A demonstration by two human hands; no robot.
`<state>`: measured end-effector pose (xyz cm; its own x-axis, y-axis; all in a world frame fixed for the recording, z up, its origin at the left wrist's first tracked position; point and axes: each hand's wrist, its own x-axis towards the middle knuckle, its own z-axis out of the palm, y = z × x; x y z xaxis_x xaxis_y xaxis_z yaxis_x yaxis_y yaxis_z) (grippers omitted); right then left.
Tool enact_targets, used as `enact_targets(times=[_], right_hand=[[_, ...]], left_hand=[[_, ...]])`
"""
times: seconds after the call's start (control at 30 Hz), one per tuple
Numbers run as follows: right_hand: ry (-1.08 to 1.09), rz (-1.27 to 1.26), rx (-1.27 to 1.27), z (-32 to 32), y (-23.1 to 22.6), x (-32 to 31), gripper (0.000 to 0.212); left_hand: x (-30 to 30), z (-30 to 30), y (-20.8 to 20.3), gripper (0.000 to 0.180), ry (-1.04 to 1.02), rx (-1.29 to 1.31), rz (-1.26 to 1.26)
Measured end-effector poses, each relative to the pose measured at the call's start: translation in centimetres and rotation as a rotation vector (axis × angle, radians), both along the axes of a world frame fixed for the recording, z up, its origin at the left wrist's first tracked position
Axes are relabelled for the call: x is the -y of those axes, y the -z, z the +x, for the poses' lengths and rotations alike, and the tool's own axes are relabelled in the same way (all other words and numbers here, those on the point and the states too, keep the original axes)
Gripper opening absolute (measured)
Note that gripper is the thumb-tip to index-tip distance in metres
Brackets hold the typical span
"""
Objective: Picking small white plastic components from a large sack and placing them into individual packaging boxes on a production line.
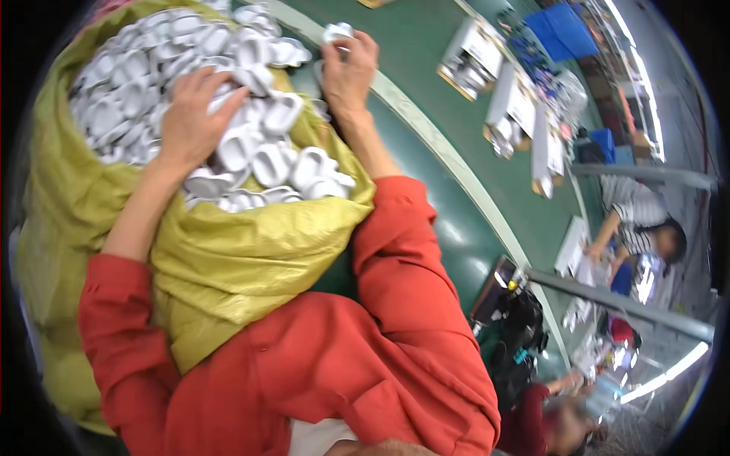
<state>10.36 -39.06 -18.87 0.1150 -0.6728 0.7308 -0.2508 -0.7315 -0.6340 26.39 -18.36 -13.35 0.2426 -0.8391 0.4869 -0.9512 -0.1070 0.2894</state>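
the yellow sack (228, 258) was nearly full of white plastic parts (258, 152), so most remained inside, while the left hand (194, 118) lay spread, digging into the heap, and the right hand (348, 68) pinched one part (338, 32) above the green belt (426, 114).

- Long green table (426, 45) with a pale edge strip, curving away.
- Yellow sack (228, 258) brimming with white plastic parts (251, 144) sits at its near end.
- Further along, white cartons (511, 102) lie in a row.
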Motion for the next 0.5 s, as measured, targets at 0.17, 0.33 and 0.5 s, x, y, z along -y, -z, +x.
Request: enact_targets(times=[0.17,0.33,0.5], right_hand=[[-0.03,0.088,-0.134,-0.2,-0.8,0.1,0.019],[-0.093,0.145,-0.107,-0.1,-0.5,0.5,0.017],[0.02,-0.012,-0.154,-3.0,-1.4,5.7,0.018]], left_hand=[[2.8,1.0,0.2,0.028,0.049,0.325,-0.082],[2.9,0.2,0.2,0.035,-0.065,0.011,-0.111],[-3.2,-0.7,-3.7,0.041,-0.045,0.226,-0.071]])
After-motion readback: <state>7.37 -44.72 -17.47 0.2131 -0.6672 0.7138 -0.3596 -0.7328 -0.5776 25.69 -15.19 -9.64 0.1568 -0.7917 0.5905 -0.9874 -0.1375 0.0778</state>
